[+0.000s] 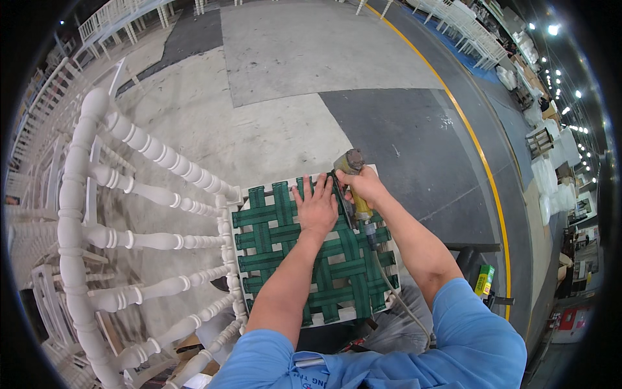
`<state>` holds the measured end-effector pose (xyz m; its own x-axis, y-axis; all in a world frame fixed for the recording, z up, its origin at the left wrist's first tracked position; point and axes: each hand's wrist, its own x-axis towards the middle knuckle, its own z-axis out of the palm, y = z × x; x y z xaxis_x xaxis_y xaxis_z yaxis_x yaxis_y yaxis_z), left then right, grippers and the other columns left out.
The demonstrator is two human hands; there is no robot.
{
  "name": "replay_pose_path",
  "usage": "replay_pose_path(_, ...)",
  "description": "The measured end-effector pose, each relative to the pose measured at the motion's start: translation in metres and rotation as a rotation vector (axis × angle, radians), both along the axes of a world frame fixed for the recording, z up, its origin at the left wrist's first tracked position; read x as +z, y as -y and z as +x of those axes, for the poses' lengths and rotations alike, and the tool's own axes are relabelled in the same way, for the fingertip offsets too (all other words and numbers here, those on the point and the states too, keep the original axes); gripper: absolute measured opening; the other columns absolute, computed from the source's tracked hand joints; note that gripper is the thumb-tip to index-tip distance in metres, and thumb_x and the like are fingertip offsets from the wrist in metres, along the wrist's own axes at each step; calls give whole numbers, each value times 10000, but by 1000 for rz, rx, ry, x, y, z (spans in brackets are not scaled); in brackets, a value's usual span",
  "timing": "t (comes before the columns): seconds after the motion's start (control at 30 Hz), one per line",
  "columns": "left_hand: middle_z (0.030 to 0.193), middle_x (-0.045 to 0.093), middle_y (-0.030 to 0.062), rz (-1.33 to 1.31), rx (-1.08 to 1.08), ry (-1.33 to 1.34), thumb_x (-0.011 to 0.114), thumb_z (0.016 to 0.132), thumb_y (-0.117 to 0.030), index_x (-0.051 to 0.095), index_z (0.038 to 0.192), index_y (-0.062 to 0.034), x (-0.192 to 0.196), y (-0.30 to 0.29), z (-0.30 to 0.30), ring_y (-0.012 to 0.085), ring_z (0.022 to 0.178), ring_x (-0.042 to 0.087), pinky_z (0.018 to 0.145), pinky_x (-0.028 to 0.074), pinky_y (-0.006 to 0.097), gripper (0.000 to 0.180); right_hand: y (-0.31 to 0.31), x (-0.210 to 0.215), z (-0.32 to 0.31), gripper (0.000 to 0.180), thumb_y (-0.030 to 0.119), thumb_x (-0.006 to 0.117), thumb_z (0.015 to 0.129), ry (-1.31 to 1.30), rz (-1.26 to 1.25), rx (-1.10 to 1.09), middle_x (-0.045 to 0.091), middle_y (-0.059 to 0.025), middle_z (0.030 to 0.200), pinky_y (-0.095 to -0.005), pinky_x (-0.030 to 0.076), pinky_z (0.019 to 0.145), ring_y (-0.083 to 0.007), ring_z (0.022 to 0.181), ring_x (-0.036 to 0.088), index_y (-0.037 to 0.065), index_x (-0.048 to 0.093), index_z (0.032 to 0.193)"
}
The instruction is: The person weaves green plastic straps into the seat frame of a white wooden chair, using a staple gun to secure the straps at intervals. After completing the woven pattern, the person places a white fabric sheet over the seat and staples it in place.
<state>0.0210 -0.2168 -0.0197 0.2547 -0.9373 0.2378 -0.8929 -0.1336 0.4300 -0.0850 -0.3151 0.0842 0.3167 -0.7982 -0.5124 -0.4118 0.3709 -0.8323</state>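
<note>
A white chair frame [78, 188] lies in front of me, its back of turned spindles at the left. Green webbing straps [343, 272], interlaced over and under, cover its seat. Spread across the far part of the webbing is my left hand [317, 211], fingers apart and pressing down flat. My right hand [364, 187] is closed around a yellow and grey air staple gun [361, 207] at the seat's far right edge. Its nose is hidden beside the webbing. From the gun a hose [392, 285] runs down toward my lap.
More white chairs [42, 227] are stacked at the left, with others [466, 32] at the far right. Near my right elbow stands a green and yellow box [484, 280] by a dark support. A yellow line [479, 155] crosses the patched grey floor [285, 58].
</note>
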Motion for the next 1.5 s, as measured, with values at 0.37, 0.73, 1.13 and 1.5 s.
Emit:
replay_pose_path(0.37,1540,466,82,-151,20,-108,600,956,-224,664,1342,-139,-4,-2,1,369,1509,299,1225,181,644,401,-5,-1,7,210,236,733,955,9,-25,7,615,-37,727,-306,437,429,-140,489,554,47,642,944)
replay_pose_path(0.73,1516,473,125,-166,21,-247,604,886,-187,744,1184,-79,-4,-7,7,378,1506,296,1251,155,609,346,-8,1,15,228,258,738,953,-30,-6,69,636,-34,750,-289,452,448,-127,503,564,49,649,945)
replay_pose_path(1.13,1477,511,140,-263,42,-227,637,850,-163,775,1080,-65,-6,-5,6,385,1485,344,1234,197,617,285,-12,1,7,219,243,745,945,-48,-68,40,630,-35,737,-296,450,440,-134,500,568,44,653,951)
replay_pose_path(1.5,1457,531,136,-240,6,-266,606,883,-170,764,1087,-76,-5,-1,-1,387,1472,362,1242,207,597,274,-30,49,-48,267,268,745,955,29,-16,-94,669,-50,869,-291,466,452,-140,535,581,50,660,1084)
